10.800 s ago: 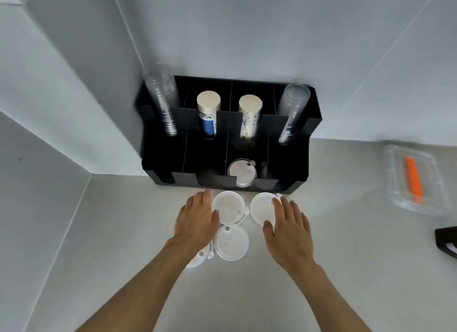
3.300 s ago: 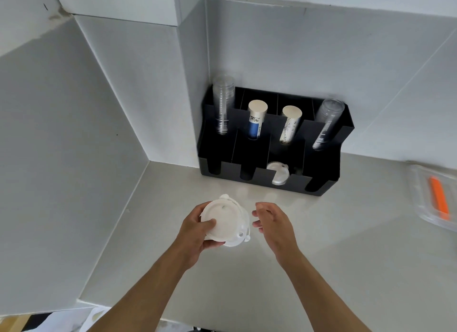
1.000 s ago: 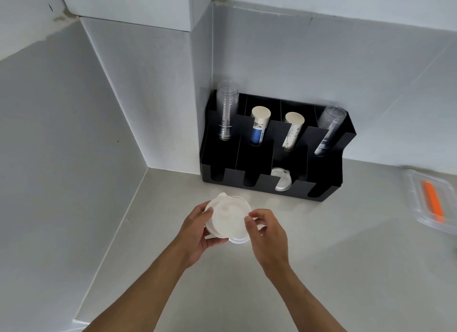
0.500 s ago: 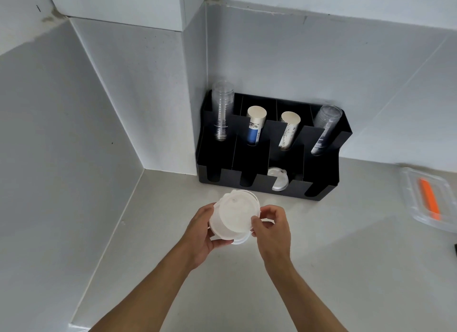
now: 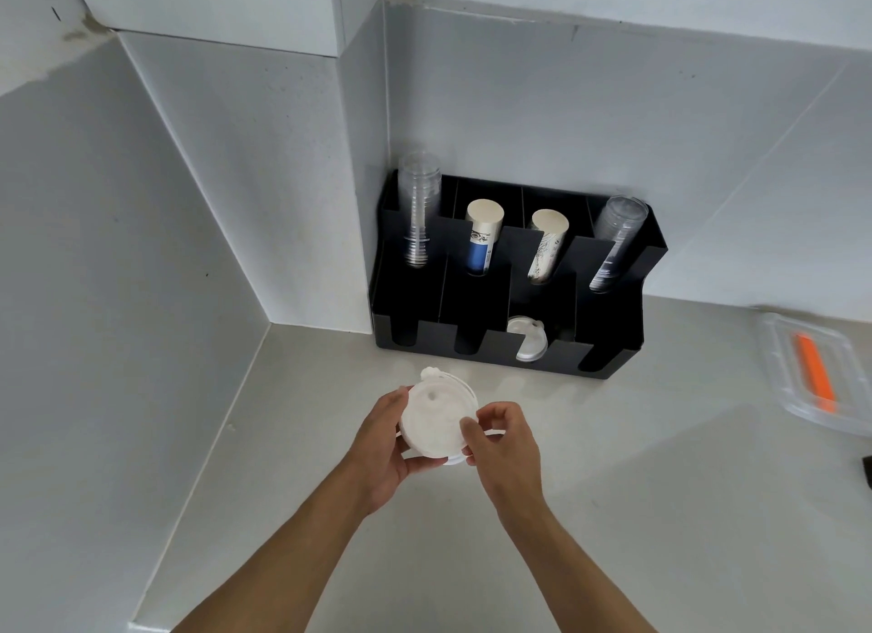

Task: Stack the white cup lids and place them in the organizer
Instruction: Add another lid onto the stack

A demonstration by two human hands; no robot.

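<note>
Between the two hands, above the pale counter, a stack of round white plastic cup lids; left hand clamped on its edge for support; right hand pinching the near rim, probably squaring it; beyond the grip, black slotted organizer, one lid already in a front slot.

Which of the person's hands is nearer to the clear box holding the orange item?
Right. The right hand grips the lid stack on the side facing the clear box; the left hand holds the stack's far side, farther from the box.
</note>
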